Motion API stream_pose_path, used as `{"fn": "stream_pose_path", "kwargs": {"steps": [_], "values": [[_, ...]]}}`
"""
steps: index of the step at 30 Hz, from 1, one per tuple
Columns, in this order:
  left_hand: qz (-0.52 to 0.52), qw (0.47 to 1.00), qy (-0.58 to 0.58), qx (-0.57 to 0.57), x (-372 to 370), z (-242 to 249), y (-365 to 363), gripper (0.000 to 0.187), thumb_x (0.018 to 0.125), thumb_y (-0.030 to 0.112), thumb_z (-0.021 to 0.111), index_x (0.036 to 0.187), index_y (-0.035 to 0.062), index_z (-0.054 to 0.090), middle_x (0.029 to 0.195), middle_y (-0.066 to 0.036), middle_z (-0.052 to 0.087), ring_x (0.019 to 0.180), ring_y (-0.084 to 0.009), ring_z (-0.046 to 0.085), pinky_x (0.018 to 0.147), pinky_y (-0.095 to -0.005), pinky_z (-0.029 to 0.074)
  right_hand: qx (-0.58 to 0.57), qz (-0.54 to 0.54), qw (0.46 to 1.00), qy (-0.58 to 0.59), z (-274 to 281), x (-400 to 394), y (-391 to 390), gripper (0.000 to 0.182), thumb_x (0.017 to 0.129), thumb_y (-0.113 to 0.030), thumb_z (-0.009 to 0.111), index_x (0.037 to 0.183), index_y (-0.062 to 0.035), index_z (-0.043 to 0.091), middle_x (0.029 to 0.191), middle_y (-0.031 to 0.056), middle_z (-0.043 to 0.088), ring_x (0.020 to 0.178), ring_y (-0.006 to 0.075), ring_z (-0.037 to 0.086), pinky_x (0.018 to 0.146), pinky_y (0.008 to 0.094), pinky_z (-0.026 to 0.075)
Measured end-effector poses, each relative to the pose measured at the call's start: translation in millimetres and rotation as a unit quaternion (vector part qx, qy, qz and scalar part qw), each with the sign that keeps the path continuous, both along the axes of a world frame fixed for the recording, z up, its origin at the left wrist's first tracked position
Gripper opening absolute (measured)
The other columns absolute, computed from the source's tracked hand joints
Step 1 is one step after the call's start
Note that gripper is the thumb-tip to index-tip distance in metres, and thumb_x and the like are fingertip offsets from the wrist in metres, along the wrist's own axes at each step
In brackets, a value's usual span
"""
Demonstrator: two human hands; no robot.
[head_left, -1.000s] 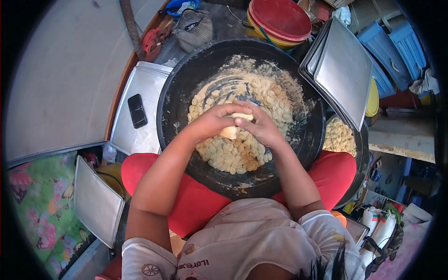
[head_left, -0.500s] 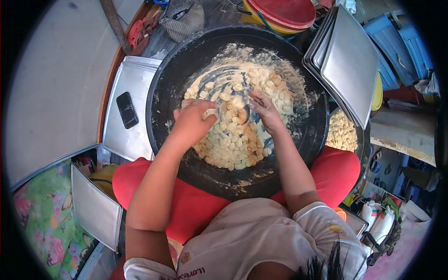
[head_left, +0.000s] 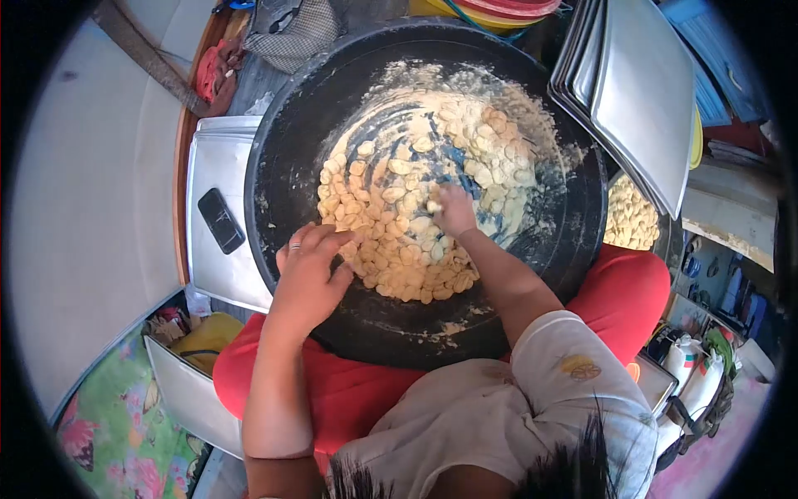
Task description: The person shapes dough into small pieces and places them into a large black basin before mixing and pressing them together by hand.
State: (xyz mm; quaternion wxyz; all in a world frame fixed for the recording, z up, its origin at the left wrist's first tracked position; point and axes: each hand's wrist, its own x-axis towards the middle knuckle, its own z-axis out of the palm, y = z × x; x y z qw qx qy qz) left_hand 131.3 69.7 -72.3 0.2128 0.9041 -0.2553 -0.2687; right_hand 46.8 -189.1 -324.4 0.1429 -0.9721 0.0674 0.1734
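Observation:
A wide black basin (head_left: 287,158) holds many small, flat, pale dough pieces (head_left: 416,266) dusted with flour. At the left edge of the pile is my left hand (head_left: 313,273), palm down, its fingers apart and a ring on one of them. The left fingertips touch or hover over the nearest pieces. My right hand (head_left: 454,209) is over the middle of the pile with its fingers curled in. A pale piece shows at its fingertips, and the rest of its grip is hidden.
A phone (head_left: 221,220) lies on metal trays (head_left: 204,262) left of the basin. More stacked trays (head_left: 640,100) lean at the right, above a second container of dough pieces (head_left: 630,214). Red and yellow basins (head_left: 507,12) stand behind. A checked cloth item (head_left: 295,37) is at the back left.
My left hand has moved left and down, its fingers now spread. My right hand has shifted left and down into the pile, its fingers curled. The whole view has shifted slightly.

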Motion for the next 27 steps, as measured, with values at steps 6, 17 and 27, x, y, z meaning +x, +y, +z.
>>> {"fn": "stream_pose_path", "kwargs": {"steps": [6,17,27], "values": [[-0.016,0.999,0.03,-0.029,-3,5,-4,0.034,0.079,0.014,0.059,0.113,0.0103,0.058,0.114,-0.011,0.056,0.112,-0.0289,0.048,0.095,-0.0404,0.032,0.247,-0.297,0.909,-0.155,0,16,-43,0.027,0.076,0.001,0.05,0.1,-0.0058,0.059,0.094,0.0145,0.061,0.091,0.0368,0.057,0.081,0.0356,0.045],[0.019,0.999,-0.015,-0.041,13,12,7,0.032,0.08,0.017,0.059,0.111,0.0073,0.059,0.11,-0.013,0.058,0.109,-0.0316,0.05,0.093,-0.0421,0.035,0.562,-0.424,0.709,-0.042,-14,2,-39,0.022,0.078,-0.003,0.048,0.097,-0.0032,0.058,0.086,0.0051,0.059,0.076,0.0178,0.056,0.071,0.0284,0.045],[-0.008,0.999,-0.001,-0.034,17,3,-4,0.033,0.081,0.017,0.06,0.11,0.0043,0.059,0.109,-0.015,0.058,0.106,-0.0322,0.052,0.091,-0.0397,0.039,0.125,-0.244,0.952,0.138,-42,-69,7,0.031,0.074,-0.027,0.063,0.097,-0.008,0.058,0.091,0.0111,0.059,0.091,0.0275,0.056,0.077,0.0391,0.046]]}}
